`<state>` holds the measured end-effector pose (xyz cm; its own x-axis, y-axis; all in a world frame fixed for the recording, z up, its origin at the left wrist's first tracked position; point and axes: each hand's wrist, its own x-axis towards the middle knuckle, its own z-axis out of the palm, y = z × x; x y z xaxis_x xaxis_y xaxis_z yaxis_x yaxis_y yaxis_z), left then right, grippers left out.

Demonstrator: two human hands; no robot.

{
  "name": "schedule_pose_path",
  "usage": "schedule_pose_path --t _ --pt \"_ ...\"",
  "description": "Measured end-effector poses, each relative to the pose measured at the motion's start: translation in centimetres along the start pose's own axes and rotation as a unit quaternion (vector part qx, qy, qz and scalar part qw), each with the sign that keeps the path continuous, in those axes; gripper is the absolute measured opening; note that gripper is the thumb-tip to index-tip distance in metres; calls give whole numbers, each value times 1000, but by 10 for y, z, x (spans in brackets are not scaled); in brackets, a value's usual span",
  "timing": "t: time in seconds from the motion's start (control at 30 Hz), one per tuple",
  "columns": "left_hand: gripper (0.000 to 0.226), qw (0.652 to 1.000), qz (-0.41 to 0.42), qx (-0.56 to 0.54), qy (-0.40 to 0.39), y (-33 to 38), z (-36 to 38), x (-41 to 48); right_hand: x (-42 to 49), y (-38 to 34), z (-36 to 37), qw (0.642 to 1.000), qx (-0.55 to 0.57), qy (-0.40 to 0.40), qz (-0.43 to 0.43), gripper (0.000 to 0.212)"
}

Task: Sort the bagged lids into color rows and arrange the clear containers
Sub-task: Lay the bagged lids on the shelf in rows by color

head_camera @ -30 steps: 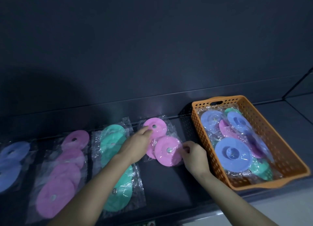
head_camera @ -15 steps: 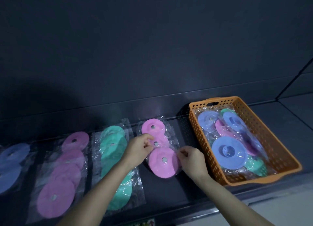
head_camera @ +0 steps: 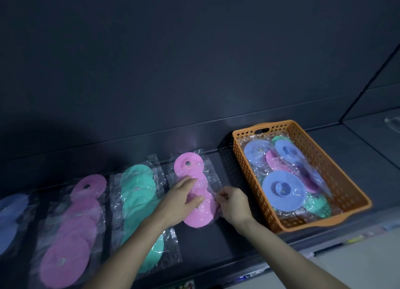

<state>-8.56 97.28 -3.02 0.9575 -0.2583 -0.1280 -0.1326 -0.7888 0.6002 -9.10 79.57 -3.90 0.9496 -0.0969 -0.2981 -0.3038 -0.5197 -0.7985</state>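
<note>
A clear bag of pink lids lies on the dark shelf, its lids strung from back to front. My left hand rests flat on the middle of this bag with its fingers spread. My right hand pinches the bag's right edge. To the left lie a bag of green lids, another bag of pink lids and a blue lid bag at the frame's edge. An orange perforated basket on the right holds several bagged blue, pink and green lids.
A dark back wall rises behind the shelf. At the far right edge a clear container shows partly on the neighbouring shelf section. The shelf's front lip carries small labels. Bare shelf lies in front of the pink bag, between my arms.
The pink bag has been drawn toward the front and straightened into a line. My left hand slid from its top lid down onto the middle; my right hand followed along the bag's right edge.
</note>
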Motion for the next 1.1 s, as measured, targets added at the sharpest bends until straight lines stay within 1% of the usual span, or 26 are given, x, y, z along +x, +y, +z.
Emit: schedule_pose_path --t 0.03,0.1,0.2,0.23,0.3,0.4,0.53,0.67,0.77,0.8,0.83,0.9,0.97,1.0,1.1 --pt "61 1000 -6 2 -3 -1 1 0 -1 0 -2 1000 6 5 -3 27" --pt "60 1000 -16 -1 1 -2 1 0 -1 0 -5 999 53 6 8 30" --pt "58 999 -27 -20 1 -2 -3 2 -1 -5 -6 994 104 11 24 25" --pt "60 999 -25 -21 -1 -3 -4 2 0 -6 -5 995 92 19 17 24" --pt "65 1000 -13 -3 -8 -4 -4 2 -1 -7 -4 999 27 20 -20 25" --pt "75 997 5 72 -39 -7 -1 0 -3 -8 -4 995 -77 -8 -55 19" --pt "84 982 21 175 -73 -14 4 -1 -5 -5 -6 977 -187 -39 -92 10" --pt "84 973 23 217 -78 -9 2 -4 -10 -4 -9 969 -217 -45 -114 16" --pt "85 973 42 216 -70 -1 -2 -5 -15 -11 -19 969 -198 -38 -141 22" --pt "85 977 48 198 -63 3 -4 -4 -18 -17 -26 970 -190 -28 -150 25" --pt "84 981 54 178 -56 8 -6 -2 -19 -22 -34 969 -182 -13 -166 23" --pt "80 986 70 146 -46 20 -12 1 -24 -34 -53 966 -179 37 -185 5" --pt "75 986 99 128 -40 36 -17 4 -29 -42 -74 962 -174 93 -190 23" --pt "72 986 115 118 -34 44 -18 6 -31 -43 -85 957 -179 122 -191 26" --pt "65 986 144 79 -16 68 -18 10 -35 -34 -117 940 -194 201 -197 28"
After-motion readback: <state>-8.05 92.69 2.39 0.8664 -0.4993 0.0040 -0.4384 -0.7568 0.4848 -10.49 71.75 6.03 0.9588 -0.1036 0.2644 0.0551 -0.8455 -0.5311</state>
